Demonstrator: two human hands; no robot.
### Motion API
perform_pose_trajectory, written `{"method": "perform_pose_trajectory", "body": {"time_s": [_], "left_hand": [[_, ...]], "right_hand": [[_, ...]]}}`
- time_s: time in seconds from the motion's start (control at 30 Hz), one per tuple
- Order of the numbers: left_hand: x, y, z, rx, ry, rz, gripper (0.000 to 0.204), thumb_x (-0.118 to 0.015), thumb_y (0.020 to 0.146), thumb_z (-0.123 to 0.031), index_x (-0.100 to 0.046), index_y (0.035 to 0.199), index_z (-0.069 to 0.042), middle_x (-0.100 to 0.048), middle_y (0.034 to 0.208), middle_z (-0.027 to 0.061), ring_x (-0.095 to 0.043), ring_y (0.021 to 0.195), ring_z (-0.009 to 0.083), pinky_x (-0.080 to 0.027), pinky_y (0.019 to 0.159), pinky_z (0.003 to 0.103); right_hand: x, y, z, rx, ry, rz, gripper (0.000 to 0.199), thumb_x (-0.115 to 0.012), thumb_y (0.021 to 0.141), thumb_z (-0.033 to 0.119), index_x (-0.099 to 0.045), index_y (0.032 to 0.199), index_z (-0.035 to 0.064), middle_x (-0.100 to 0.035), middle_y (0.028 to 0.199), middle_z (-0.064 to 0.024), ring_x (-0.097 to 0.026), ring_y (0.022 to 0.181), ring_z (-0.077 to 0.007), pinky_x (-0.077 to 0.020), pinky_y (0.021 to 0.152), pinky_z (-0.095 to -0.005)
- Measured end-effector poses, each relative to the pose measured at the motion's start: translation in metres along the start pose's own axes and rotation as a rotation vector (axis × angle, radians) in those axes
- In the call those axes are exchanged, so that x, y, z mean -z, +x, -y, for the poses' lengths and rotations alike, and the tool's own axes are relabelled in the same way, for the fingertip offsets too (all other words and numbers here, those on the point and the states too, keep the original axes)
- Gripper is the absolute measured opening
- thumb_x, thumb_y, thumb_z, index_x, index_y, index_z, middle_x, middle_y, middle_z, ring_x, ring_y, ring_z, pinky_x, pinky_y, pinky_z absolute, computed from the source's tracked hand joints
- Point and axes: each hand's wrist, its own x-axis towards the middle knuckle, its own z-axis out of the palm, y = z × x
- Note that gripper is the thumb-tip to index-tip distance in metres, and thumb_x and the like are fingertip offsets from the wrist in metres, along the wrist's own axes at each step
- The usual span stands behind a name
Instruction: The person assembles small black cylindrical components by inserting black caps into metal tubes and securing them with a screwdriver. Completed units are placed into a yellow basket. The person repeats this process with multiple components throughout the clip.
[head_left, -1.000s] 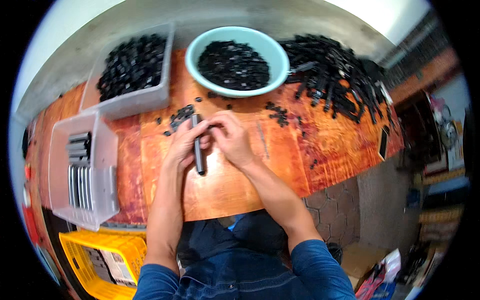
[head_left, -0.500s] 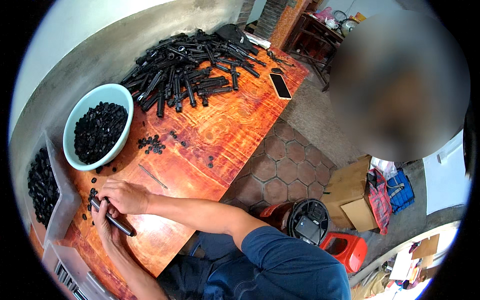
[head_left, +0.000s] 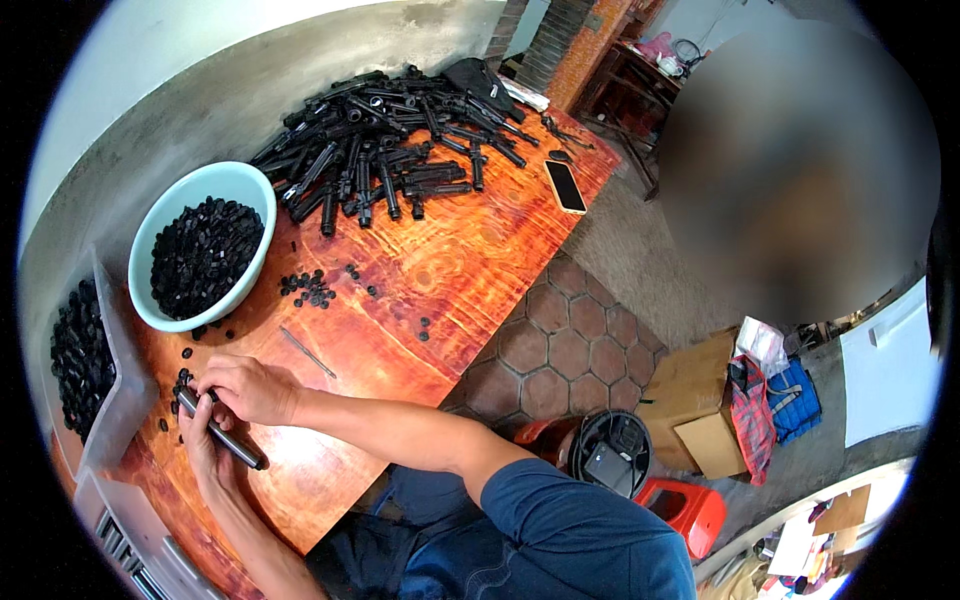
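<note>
A dark cylindrical tube point(head_left: 232, 443) lies slantwise in my left hand point(head_left: 205, 447), whose fingers are wrapped round it. My right hand point(head_left: 250, 390) is bent over the tube's upper end with its fingers drawn together; what they pinch, if anything, is hidden. Beside the hands, several small black round pieces point(head_left: 182, 378) lie on the table. Farther off, more black round pieces point(head_left: 310, 289) are scattered in a loose group, and a thin metal rod point(head_left: 307, 352) rests just beyond my right hand.
A pale blue bowl point(head_left: 268, 240) of small black parts stands at the left, beside a clear plastic bin point(head_left: 125, 385) of black parts. Another bin point(head_left: 165, 540) contains tubes. Black tubular assemblies point(head_left: 390, 150) are heaped at the back of the wooden table point(head_left: 450, 270), near a phone point(head_left: 566, 187).
The view has shifted slightly. Both hands stay at the tube, with my right hand's fingers moving only a little at its upper end.
</note>
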Motion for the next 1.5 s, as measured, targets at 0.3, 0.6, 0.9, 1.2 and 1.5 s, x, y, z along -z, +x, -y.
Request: {"method": "perform_pose_trajectory", "body": {"time_s": [0.3,0.6,0.9,1.2,1.5], "left_hand": [[0.003,0.001,-0.008,0.010,0.009,-0.041,0.032,-0.068,0.090,0.001,-0.051,0.117,-0.006,-0.059,0.087,0.0042,-0.052,0.062,0.0072,-0.046,0.053,0.018],[-0.022,-0.007,-0.011,0.045,0.014,-0.095,0.026,-0.066,0.096,-0.006,-0.052,0.117,-0.005,-0.060,0.089,0.0059,-0.055,0.064,0.0082,-0.048,0.053,0.019],[-0.023,-0.003,-0.016,0.162,-0.258,-0.131,0.042,-0.045,0.107,-0.041,-0.059,0.122,-0.005,-0.067,0.104,0.0101,-0.066,0.078,0.0210,-0.053,0.061,0.030],[-0.006,-0.001,-0.001,0.155,-0.324,0.025,0.045,-0.043,0.107,-0.035,-0.057,0.131,0.000,-0.067,0.118,0.0138,-0.067,0.102,0.0238,-0.055,0.094,0.042],[0.006,0.005,0.011,0.043,-0.338,0.002,0.025,-0.055,0.105,-0.025,-0.060,0.119,-0.005,-0.065,0.108,0.0055,-0.063,0.098,0.0161,-0.054,0.090,0.033]], "right_hand": [[0.011,0.009,0.002,-0.066,0.077,0.157,0.022,-0.065,0.080,0.002,-0.074,0.099,-0.0014,-0.069,0.094,-0.0167,-0.066,0.092,-0.0328,-0.0520,0.083,-0.0404],[0.026,0.012,0.006,-0.106,-0.030,0.294,0.017,-0.068,0.082,0.007,-0.072,0.097,-0.0005,-0.070,0.088,-0.0166,-0.069,0.080,-0.0311,-0.0543,0.072,-0.0410],[0.022,0.012,0.008,-0.039,-0.087,0.210,0.021,-0.070,0.084,0.016,-0.070,0.100,0.0015,-0.072,0.101,-0.0146,-0.072,0.085,-0.0295,-0.0571,0.079,-0.0399],[0.016,0.010,0.013,-0.005,-0.106,0.246,0.026,-0.074,0.083,0.002,-0.070,0.108,-0.0015,-0.069,0.095,-0.0127,-0.071,0.072,-0.0222,-0.0584,0.062,-0.0310],[0.015,0.012,0.011,0.110,-0.255,0.253,0.026,-0.076,0.080,0.005,-0.073,0.105,0.0020,-0.068,0.089,-0.0129,-0.067,0.075,-0.0294,-0.0539,0.066,-0.0370]]}}
